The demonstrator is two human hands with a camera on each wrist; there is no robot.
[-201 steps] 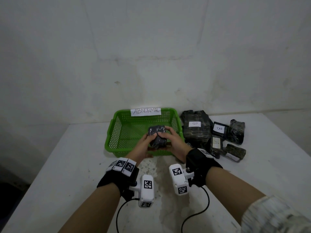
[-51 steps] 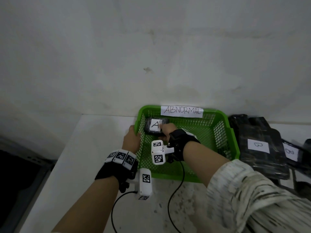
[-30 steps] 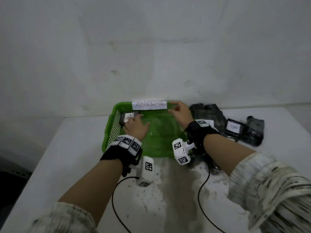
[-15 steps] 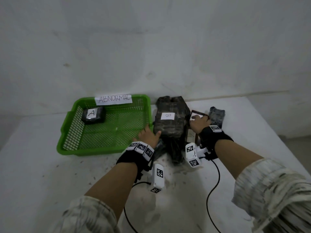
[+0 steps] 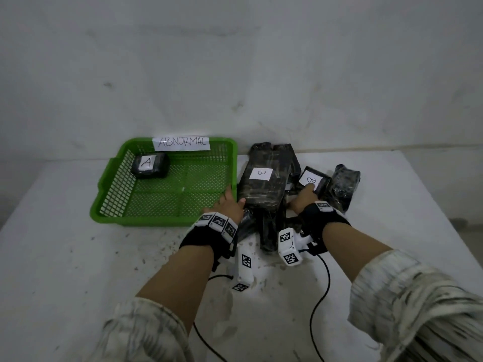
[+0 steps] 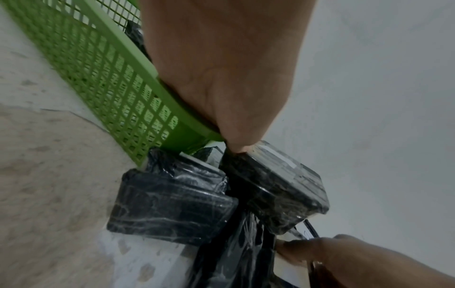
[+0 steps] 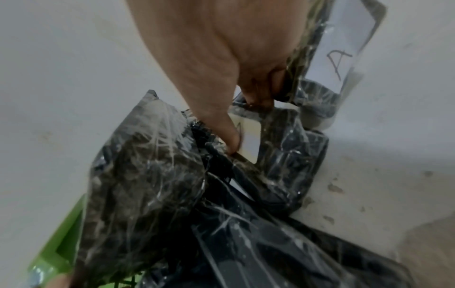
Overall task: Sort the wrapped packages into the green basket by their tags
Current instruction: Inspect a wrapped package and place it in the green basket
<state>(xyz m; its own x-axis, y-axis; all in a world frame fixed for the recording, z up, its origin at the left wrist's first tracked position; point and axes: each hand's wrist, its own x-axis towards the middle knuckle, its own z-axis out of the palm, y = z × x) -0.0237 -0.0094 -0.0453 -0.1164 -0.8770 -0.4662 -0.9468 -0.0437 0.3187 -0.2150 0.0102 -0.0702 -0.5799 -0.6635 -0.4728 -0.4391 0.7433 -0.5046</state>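
Observation:
The green basket (image 5: 167, 220) (image 6: 138, 64) holds one dark package tagged A (image 5: 150, 165) in its far-left corner. A pile of dark wrapped packages lies to its right, topped by a large one tagged B (image 5: 264, 189). My left hand (image 5: 230, 202) (image 6: 221, 78) rests flat on the basket's right rim, thumb tip touching that large package. My right hand (image 5: 303, 198) (image 7: 246, 58) is in the pile beside a small package tagged B (image 5: 313, 178). Its fingers curl round the edge of a small package whose tag reads A (image 7: 342, 56); its thumb presses another white tag.
A paper label ABNORMAL (image 5: 181, 143) sits on the basket's far rim. Another wrapped package (image 5: 345, 184) lies at the pile's right end and one (image 6: 169, 202) at the basket's near corner. A wall stands close behind the white table (image 5: 78, 257). Wrist cables trail toward me.
The A package was set in the basket's far-left corner and released. Both hands then moved right to the pile, and the right hand has taken hold of a small package there.

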